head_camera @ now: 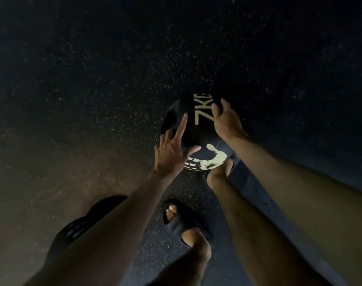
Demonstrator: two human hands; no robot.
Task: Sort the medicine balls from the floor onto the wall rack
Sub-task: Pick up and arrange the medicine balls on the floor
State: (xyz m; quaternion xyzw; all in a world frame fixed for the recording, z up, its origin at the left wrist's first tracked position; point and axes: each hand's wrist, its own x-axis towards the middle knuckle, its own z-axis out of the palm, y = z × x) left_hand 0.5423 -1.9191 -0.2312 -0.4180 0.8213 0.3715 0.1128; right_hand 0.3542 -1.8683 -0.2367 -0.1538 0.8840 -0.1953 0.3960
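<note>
While on the floor (93, 100), the medicine ball (193, 137) between two open grips, left hand (171, 149) and right hand (227, 122) at its sides

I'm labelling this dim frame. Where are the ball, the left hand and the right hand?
ball (193, 129): head view, on its black top beside the printed number.
left hand (171, 150): head view, back of the hand.
right hand (227, 122): head view, back of the hand.
</note>
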